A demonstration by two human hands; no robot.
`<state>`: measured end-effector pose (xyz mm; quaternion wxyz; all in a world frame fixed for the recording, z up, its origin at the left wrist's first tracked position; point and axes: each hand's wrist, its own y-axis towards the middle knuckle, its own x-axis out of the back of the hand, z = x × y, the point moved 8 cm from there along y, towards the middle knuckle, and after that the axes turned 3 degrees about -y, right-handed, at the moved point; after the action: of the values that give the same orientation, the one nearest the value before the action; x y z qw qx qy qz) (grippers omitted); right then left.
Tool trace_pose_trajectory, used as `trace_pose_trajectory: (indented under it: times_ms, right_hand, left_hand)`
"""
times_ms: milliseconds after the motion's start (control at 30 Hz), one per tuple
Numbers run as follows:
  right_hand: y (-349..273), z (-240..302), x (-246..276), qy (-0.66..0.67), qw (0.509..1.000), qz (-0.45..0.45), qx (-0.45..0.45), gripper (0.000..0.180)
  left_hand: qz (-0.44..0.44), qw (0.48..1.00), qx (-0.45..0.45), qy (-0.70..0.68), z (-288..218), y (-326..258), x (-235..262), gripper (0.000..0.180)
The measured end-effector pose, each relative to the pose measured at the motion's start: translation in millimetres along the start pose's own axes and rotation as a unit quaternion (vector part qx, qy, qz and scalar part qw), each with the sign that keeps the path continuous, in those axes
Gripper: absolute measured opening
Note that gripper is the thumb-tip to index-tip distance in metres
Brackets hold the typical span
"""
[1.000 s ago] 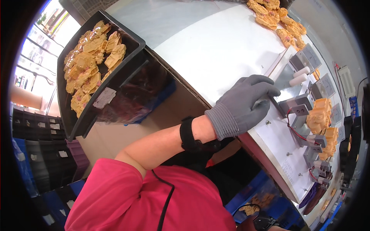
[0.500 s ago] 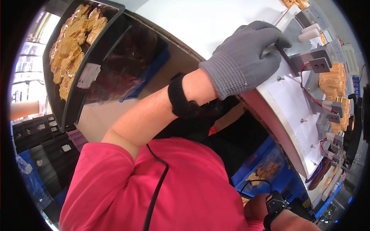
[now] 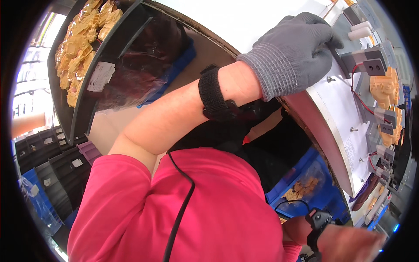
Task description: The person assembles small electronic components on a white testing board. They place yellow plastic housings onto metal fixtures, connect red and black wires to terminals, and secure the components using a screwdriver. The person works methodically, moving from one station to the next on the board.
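Observation:
My left hand (image 3: 299,54), in a grey knit glove, reaches across to the upper right of the bench. Its fingers are curled, and the fingertips are at a dark grey bar (image 3: 339,60) of a clamp-like fixture. Whatever lies inside the curled fingers is hidden. A grey block with two screws (image 3: 374,67) and red wire (image 3: 352,81) sits just beyond. Farther along the fixture row are tan moulded parts (image 3: 385,87). My right hand (image 3: 351,242) is low at the right, smeared by motion, so its fingers cannot be read.
A black bin (image 3: 80,111) of tan moulded parts (image 3: 76,52) stands at the upper left. Metal studs (image 3: 331,79) rise along the white bench (image 3: 334,102). A blue crate (image 3: 329,192) with bagged tan pieces is below the bench. Dark trays (image 3: 61,174) sit at the left, near another person's arm (image 3: 28,124).
The view has shifted slightly, moving the bench and left hand up and right in the picture. My left hand stays at the grey bar. My right hand has come farther into view, moving fast.

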<state>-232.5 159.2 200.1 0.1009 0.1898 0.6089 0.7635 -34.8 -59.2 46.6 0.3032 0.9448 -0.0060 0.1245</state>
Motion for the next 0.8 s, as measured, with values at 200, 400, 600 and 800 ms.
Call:
trace_pose_trajectory:
  times_ms: [200, 400, 600, 800]
  right_hand:
    - [-61.9, -87.7, -23.3, -0.29, 0.908, 0.154, -0.261, 0.023]
    - [-72.2, -126.4, -24.7, -0.296, 0.88, 0.2, -0.314, 0.021]
    - [-74.7, -139.7, -27.1, -0.263, 0.887, 0.218, -0.311, 0.018]
    - [-76.0, -132.2, -44.3, -0.27, 0.906, 0.186, -0.267, 0.013]
  left_hand:
    - [0.07, 0.998, -0.001, 0.007, 2.3, -4.9, 8.0, 0.032]
    - [0.081, 0.993, 0.065, -0.053, -1.9, 5.0, 4.8, 0.033]
    - [0.114, 0.989, 0.086, -0.023, 3.1, 7.0, -4.9, 0.036]
    - [0.111, 0.966, 0.191, -0.136, 15.7, -2.6, -4.6, 0.041]
